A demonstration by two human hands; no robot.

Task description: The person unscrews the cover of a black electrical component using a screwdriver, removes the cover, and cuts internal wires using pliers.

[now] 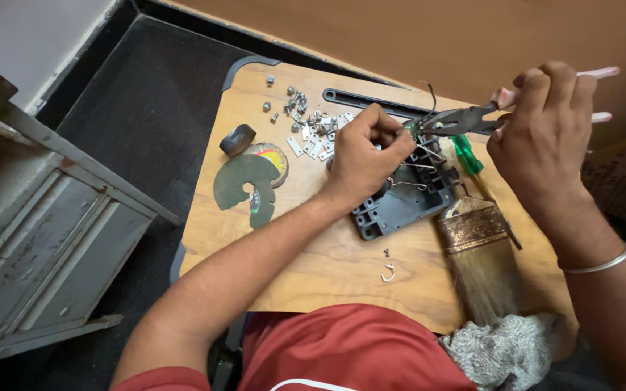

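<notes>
My left hand (365,156) pinches a small green part (409,130) with thin wires, just above a dark plastic housing (400,199) lying on a wooden board (313,253). My right hand (545,130) grips pliers (465,119) with pink handles; their jaws close on the same small part. A green-handled screwdriver (466,153) lies by the housing, under the pliers.
Several loose screws and metal bits (309,127) lie at the board's far side beside a black plastic strip (371,101). A broken cutting disc (244,185) and a tape roll (238,139) sit left. A brush (476,253) and grey cloth (501,347) lie right. A grey metal cabinet (45,239) stands left.
</notes>
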